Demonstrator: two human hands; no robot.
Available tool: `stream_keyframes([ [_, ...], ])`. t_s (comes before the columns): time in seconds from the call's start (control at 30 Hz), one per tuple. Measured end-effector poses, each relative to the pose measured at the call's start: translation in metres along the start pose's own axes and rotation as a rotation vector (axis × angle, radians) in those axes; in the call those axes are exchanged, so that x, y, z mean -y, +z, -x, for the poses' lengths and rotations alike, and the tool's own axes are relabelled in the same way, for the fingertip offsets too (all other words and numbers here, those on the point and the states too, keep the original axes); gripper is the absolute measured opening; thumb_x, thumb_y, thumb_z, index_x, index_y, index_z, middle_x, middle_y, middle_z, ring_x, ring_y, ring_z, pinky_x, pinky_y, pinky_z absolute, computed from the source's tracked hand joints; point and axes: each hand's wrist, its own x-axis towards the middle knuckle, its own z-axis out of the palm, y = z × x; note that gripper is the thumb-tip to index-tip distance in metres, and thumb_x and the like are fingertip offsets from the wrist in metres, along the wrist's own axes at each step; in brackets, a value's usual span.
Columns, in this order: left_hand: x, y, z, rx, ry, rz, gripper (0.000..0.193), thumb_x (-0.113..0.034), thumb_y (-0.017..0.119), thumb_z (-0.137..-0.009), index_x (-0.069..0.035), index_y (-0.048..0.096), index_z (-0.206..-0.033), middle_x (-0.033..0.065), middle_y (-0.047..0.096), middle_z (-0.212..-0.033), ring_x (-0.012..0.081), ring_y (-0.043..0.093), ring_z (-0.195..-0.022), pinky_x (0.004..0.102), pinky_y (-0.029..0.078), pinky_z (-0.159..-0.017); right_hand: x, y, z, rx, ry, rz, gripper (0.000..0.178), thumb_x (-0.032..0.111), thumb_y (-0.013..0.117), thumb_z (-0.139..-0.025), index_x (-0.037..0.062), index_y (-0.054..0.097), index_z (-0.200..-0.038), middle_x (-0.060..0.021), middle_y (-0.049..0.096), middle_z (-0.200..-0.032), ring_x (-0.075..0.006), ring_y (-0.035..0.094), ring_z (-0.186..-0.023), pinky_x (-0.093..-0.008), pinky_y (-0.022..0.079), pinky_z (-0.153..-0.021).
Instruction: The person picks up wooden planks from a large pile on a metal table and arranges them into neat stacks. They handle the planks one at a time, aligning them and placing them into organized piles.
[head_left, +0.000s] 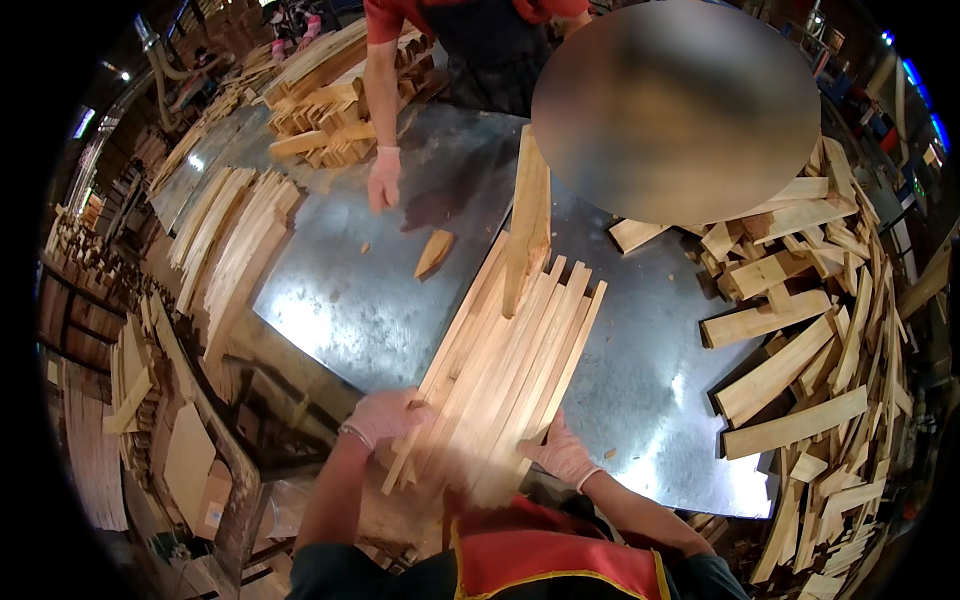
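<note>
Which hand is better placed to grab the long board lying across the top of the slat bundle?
Left, marginally. The left hand rests on the near left edge of the slat bundle, and the long board angles up from the bundle's left-centre. The right hand presses the bundle's near right corner, farther off. Both would have to reach.

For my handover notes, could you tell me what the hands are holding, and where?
Both grip the bundle of wooden slats at its near end: left hand on its left edge, right hand on its right.

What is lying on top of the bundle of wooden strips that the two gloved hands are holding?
One wider wooden board lies on the bundle of strips, tilted toward its far end. The left hand and right hand cover the near ends. The metal table beneath is hidden.
</note>
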Motion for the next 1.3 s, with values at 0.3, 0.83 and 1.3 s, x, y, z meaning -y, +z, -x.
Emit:
stream_keyframes([
  [0.3,-0.111,-0.065,-0.117,-0.574,0.352,0.751,0.040,-0.042,0.066,-0.097,-0.008,0.068,-0.117,0.0114,0.068,-0.102,0.0242,0.066,-0.094,0.0381,0.053,-0.084,-0.055,-0.047,0.005,-0.109,0.001,-0.505,0.067,0.031,0.075,-0.093,0.0049,0.051,-0.150,-0.0156,0.067,-0.132,-0.0238,0.064,-0.122,-0.0339,0.050,-0.102],
  [0.83,-0.180,-0.041,-0.136,0.193,0.535,1.610,0.035,-0.030,0.068,-0.102,-0.008,0.065,-0.129,0.0070,0.072,-0.105,0.0219,0.070,-0.091,0.0359,0.059,-0.084,-0.056,-0.432,0.188,-1.246,-1.059,-0.411,0.029,0.024,0.054,-0.109,0.0006,0.068,-0.119,-0.0080,0.070,-0.111,-0.0241,0.066,-0.103,-0.0389,0.050,-0.101],
  [1.3,-0.221,0.080,-0.051,0.288,0.485,1.698,0.042,-0.008,0.062,-0.100,-0.004,0.055,-0.141,0.0113,0.067,-0.125,0.0278,0.067,-0.114,0.0405,0.057,-0.099,-0.035,-0.061,0.080,0.107,-0.160,-0.883,0.097,0.042,0.077,-0.096,0.0030,0.024,-0.166,-0.0123,0.061,-0.141,-0.0206,0.058,-0.124,-0.0345,0.046,-0.108],
])
